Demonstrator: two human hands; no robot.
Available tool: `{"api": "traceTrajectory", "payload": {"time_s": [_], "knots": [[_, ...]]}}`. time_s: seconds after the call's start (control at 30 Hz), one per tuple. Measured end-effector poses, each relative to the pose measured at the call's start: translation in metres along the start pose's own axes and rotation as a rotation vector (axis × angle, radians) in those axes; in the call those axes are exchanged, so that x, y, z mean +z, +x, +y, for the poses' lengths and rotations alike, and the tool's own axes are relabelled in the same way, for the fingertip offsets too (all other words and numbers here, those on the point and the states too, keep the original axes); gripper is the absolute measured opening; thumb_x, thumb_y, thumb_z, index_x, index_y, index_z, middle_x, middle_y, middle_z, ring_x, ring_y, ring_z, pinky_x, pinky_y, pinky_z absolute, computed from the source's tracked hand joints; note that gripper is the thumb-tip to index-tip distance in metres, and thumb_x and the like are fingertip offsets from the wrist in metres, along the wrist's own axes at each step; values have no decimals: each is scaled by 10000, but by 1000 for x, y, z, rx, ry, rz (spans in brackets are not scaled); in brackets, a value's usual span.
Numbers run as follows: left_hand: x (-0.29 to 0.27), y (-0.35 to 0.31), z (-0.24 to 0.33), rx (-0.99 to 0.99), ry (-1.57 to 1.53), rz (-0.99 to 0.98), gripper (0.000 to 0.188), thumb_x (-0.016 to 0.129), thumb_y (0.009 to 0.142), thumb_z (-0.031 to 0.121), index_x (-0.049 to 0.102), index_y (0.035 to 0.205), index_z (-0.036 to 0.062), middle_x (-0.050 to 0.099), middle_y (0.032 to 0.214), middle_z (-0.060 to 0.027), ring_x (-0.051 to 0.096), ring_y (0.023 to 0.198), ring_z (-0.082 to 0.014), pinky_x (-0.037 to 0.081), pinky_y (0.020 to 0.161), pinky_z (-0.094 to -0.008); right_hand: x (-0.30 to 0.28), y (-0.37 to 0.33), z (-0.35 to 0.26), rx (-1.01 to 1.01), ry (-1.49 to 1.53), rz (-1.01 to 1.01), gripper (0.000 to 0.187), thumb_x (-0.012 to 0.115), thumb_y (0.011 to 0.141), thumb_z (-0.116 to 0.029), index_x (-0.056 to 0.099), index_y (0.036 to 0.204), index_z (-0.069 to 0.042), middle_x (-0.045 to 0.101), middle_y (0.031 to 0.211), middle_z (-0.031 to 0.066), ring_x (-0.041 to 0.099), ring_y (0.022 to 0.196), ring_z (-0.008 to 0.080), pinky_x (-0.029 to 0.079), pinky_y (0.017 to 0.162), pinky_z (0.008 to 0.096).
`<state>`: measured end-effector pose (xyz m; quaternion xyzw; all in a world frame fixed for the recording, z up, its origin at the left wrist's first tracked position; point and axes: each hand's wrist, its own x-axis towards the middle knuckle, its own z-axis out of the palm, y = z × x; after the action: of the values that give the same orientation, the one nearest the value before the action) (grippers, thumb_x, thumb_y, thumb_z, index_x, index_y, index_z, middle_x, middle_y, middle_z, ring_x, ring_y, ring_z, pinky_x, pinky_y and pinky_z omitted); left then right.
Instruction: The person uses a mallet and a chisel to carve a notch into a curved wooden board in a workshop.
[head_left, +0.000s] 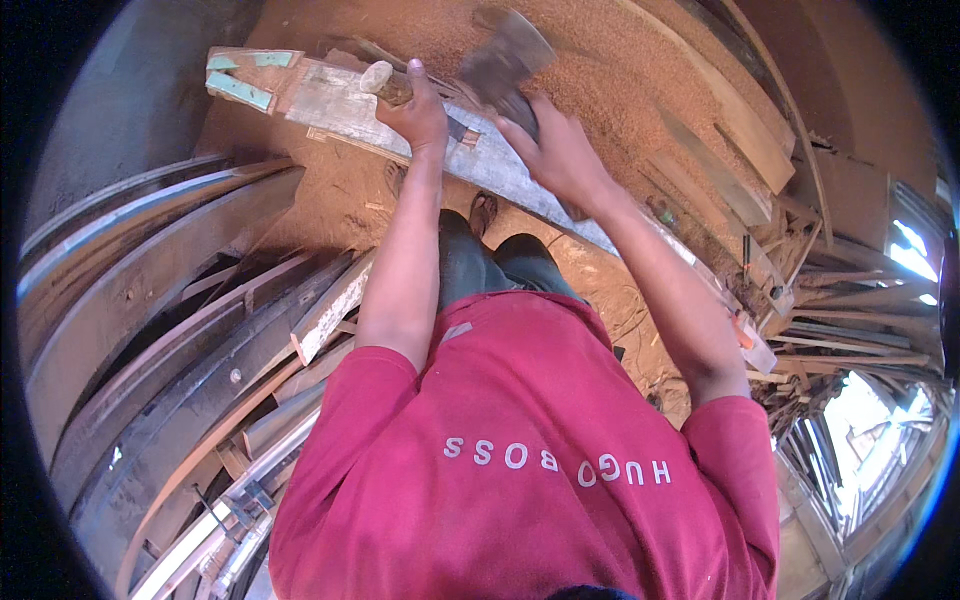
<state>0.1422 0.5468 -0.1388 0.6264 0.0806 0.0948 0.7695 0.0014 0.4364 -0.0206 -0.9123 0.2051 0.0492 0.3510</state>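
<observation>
My left hand [417, 118] is closed round a chisel, whose pale, round wooden handle end [378, 77] sticks out beside the raised thumb. The chisel's dark blade [460, 132] slants down to a small rectangular cut [470, 138] in a worn, whitish plank [350, 100]. Above and right of the chisel, my right hand [562, 150] grips the handle of a hatchet [508, 60]. Its dark, broad head is raised and blurred by motion, apart from the chisel. The plank lies across in front of my knees.
Sawdust [620, 80] covers the ground beyond the plank. Loose boards [720, 170] lie at the right, with stacked timber [850, 310] farther out. Long planks [150, 270] lean in rows at the left, and a metal clamp [245, 505] sits at lower left.
</observation>
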Motion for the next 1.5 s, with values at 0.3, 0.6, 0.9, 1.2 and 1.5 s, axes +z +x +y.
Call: {"api": "traceTrajectory", "payload": {"time_s": [0.3, 0.6, 0.9, 1.2, 1.5], "knots": [[-17, 46, -18, -666, -185, -100, 177, 645, 956, 155, 499, 858, 139, 363, 567, 49, 319, 417, -95, 253, 389, -266, 51, -125, 96, 587, 195, -150, 533, 617, 963, -382, 525, 1279, 38, 654, 1043, 354, 616, 1017, 543, 504, 863, 574], [-16, 97, -42, -1176, -663, -691, 204, 542, 1003, 186, 476, 814, 144, 329, 557, 72, 267, 392, -57, 247, 387, -224, 73, -136, 100, 764, 192, -135, 589, 590, 973, -426, 446, 1365, -11, 649, 1008, 382, 615, 983, 562, 499, 849, 604], [-33, -6, 11, -49, 1044, -1263, 171, 734, 786, 143, 705, 934, 63, 708, 883, -157, 652, 747, -338, 535, 718, -467, 74, -136, 99, 739, 252, -86, 598, 583, 977, -412, 431, 1377, 5, 639, 1071, 374, 608, 1011, 557, 491, 868, 595], [-59, -64, -10, 359, 1032, -960, 245, 644, 769, -9, 616, 1009, 31, 638, 958, -223, 607, 999, -408, 515, 825, -519, 75, -142, 107, 645, 177, -70, 609, 611, 968, -368, 428, 1385, 36, 628, 1097, 383, 595, 1039, 563, 486, 888, 586], [-58, -125, 24, 233, 662, -1342, 272, 584, 779, -33, 611, 1030, 68, 651, 997, -220, 624, 984, -439, 519, 822, -521, 78, -146, 120, 576, 146, -47, 587, 609, 971, -378, 461, 1331, 62, 635, 1057, 387, 604, 1015, 563, 489, 874, 590]]}}
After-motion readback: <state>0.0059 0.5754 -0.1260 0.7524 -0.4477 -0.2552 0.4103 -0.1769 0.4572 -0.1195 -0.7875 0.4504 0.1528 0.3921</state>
